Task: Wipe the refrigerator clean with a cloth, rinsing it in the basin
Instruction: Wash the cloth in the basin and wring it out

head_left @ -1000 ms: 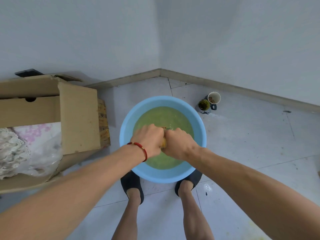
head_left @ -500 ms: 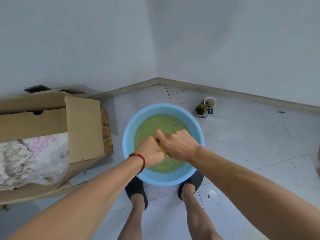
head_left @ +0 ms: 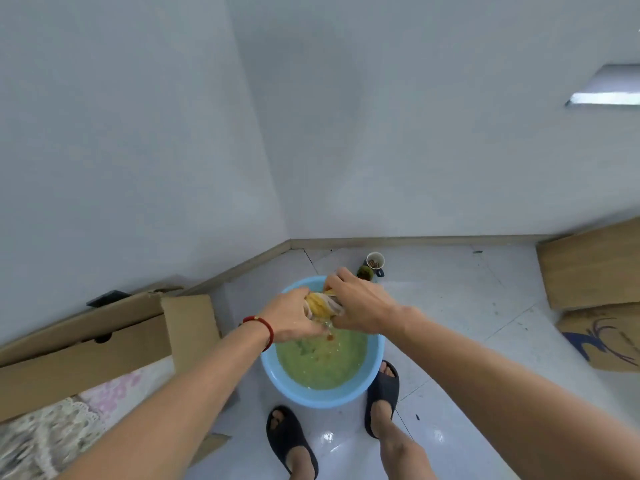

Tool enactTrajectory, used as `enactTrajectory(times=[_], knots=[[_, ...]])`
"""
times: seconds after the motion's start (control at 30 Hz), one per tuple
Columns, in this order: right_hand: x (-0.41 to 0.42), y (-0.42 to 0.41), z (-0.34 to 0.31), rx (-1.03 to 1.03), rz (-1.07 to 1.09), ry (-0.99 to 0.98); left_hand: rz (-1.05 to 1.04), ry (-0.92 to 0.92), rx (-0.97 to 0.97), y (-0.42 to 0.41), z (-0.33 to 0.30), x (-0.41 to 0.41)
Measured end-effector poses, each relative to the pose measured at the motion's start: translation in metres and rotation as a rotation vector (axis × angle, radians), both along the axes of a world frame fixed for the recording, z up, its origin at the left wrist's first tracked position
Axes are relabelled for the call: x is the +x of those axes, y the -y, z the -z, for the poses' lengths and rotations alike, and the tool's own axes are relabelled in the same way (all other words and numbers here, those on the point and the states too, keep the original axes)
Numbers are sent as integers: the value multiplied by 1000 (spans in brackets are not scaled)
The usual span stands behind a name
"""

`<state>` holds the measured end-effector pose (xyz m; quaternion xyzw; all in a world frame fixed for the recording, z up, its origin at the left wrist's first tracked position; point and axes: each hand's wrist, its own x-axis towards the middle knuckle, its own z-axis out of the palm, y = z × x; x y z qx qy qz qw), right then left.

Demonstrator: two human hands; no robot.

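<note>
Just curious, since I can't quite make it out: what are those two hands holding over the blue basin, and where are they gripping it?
A bunched yellow-and-white cloth: the left hand grips one end, the right hand the other.

Floor (head_left: 485, 306): I see pale tiles.
Centre: blue basin (head_left: 375, 362).
Far corner: mug (head_left: 375, 262).
Left edge: open cardboard box (head_left: 86, 351).
Right edge: flattened cardboard (head_left: 588, 268).

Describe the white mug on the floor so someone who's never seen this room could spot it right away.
Start at the corner where the two walls meet, then drop to the blue basin on the tiled floor. Just beyond its far rim, toward the wall, stands the white mug. It has a dark handle and sits right behind a round green object.
</note>
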<state>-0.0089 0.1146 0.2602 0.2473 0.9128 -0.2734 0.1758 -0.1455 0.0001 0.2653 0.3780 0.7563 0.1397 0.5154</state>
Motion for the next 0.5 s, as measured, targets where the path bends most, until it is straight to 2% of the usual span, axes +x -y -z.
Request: enactTrajectory(times=[0.13,0.2,0.27,0.33,0.43,0.5], knots=[[22,11,-78,-212,256,-33,65,124,197,11,-70,-23],[39,26,-111,-417,418,-53,45,210,307,12,-101,-32],[61,43,-137,-667,625,-174,-24,376,412,9,-128,-34],[78,60,-157,-869,774,-284,-30,454,477,6,-150,-30],[97,83,-186,-806,877,-439,114,455,522,-1,-183,-9],[103,93,-199,-719,829,-581,217,440,540,-3,-203,7]])
